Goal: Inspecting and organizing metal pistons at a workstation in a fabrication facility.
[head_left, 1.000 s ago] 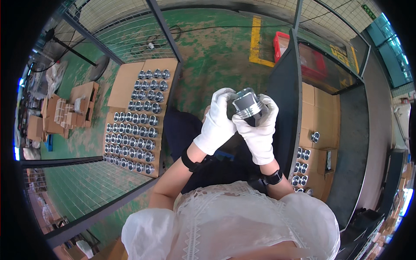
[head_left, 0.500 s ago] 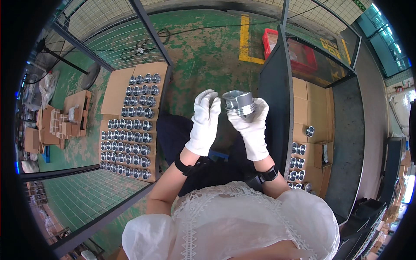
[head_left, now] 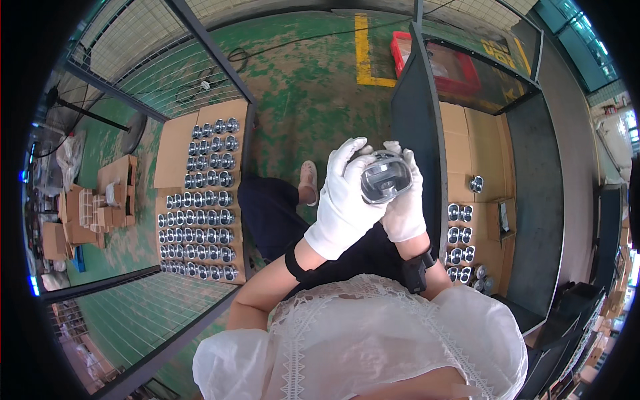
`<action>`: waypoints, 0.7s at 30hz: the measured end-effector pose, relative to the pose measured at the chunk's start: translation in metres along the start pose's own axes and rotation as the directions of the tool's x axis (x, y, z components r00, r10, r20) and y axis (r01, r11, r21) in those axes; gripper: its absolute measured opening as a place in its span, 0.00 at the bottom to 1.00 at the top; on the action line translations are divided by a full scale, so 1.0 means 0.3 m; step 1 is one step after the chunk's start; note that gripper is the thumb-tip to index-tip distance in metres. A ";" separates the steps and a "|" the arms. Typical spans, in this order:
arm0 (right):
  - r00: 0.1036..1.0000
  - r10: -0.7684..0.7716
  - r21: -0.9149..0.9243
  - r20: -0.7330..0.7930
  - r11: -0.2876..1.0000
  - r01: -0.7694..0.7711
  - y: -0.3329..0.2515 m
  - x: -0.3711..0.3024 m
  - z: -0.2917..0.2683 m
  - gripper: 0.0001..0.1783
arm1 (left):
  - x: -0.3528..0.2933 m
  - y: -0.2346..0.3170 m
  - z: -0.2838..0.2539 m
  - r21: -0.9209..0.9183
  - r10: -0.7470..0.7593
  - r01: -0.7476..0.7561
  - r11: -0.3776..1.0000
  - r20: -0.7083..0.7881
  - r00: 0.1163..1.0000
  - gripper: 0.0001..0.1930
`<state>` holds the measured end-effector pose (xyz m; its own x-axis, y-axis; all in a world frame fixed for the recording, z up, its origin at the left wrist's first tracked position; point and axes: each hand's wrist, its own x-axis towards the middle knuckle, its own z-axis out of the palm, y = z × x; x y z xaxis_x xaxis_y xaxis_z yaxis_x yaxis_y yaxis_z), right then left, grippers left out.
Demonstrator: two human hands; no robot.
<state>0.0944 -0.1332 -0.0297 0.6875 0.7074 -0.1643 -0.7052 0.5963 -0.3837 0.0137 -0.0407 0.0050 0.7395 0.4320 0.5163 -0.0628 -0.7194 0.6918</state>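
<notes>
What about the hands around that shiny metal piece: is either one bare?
No, the left hand and right hand are both covered by white gloves.

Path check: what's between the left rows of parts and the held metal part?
In the head view: a dark trouser leg, a light shoe, floor, then the left hand on the metal part.

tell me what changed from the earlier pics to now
The left hand, which had let go half a second ago, has moved right and taken hold of the metal piston again. The piston has been turned so its hollow end faces the camera. The right hand kept its hold throughout. The piston rows on the left-hand cardboard stayed put.
</notes>
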 end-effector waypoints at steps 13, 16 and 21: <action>0.973 -0.209 -0.819 0.097 0.538 0.197 -0.060 -0.060 -0.010 0.30 | -0.002 0.006 -0.016 -0.081 0.037 -0.030 0.996 0.084 0.996 0.29; 0.979 -0.198 -0.887 0.057 0.440 0.141 -0.123 -0.092 -0.021 0.33 | 0.018 0.035 -0.022 -0.133 0.003 0.019 0.991 0.166 0.986 0.27; 0.991 -0.123 -0.821 0.055 0.559 0.115 -0.263 -0.254 0.001 0.29 | 0.070 0.135 0.043 -0.188 0.126 -0.059 0.980 0.372 0.920 0.26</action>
<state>0.0975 -0.2341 0.0133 0.7588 0.6480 -0.0658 -0.1726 0.1026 -0.9796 0.0352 -0.0678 0.0374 0.9213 0.1045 0.3745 -0.2307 -0.6285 0.7428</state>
